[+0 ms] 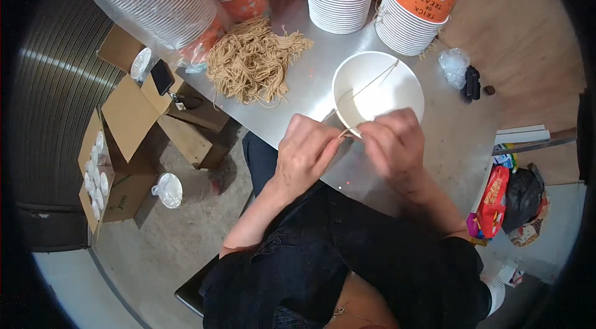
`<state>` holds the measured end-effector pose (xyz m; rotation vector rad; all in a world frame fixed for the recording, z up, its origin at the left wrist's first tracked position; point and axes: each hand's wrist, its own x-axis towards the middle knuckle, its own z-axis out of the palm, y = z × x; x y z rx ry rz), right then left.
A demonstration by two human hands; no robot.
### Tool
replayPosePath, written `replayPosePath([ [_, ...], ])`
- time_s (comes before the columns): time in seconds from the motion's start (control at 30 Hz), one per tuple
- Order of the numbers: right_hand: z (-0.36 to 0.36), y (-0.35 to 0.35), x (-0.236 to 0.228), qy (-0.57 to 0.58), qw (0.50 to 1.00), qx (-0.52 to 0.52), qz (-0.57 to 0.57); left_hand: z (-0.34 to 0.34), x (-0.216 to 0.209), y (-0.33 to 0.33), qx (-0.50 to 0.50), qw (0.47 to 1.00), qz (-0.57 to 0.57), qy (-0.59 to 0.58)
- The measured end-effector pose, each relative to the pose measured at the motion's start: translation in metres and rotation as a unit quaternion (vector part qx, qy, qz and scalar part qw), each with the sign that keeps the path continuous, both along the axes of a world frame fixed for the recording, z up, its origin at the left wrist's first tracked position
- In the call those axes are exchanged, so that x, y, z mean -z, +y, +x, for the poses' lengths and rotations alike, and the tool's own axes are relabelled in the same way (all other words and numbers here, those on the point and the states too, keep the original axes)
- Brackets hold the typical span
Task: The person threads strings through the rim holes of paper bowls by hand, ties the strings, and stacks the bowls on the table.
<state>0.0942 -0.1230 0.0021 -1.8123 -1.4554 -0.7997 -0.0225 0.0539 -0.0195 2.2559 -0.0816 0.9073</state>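
A white paper bucket (377, 90) stands on the metal table, its open mouth facing up and its inside bare white. A tan cord (377, 82) runs from the far side of its rim across the opening toward the near left rim. At that near rim my left hand (304, 150) is closed, thumb and fingers pinching the cord's end. Beside it my right hand (396, 142) is curled with its fingertips at the same cord; motion blurs part of it. Whether the cord has a knot there is hidden by my fingers.
A heap of tan cords (251, 62) lies left of the bucket. Nested orange-and-white paper buckets (340, 0) and a second stack (413, 15) stand behind. Plastic-wrapped stacks (152, 3) fill the far left. Clear crumpled plastic (454, 67) lies right; an open carton (127, 186) stands on the floor.
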Motion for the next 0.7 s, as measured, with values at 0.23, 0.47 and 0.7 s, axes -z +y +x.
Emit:
replayPosePath([
  [0.23, 0.029, 0.006, -0.03, 0.209, 0.966, -0.123, -0.088, 0.005, 0.011, 0.002, -0.022, 0.962, 0.225, -0.155],
  [0.47, 0.041, 0.011, -0.033, 0.198, 0.94, -0.222, -0.171, 0.013, 0.021, 0.005, -0.028, 0.926, 0.29, -0.24],
  [0.7, 0.046, 0.009, -0.036, 0.306, 0.893, -0.254, -0.214, 0.012, 0.025, 0.008, -0.031, 0.923, 0.3, -0.239],
])
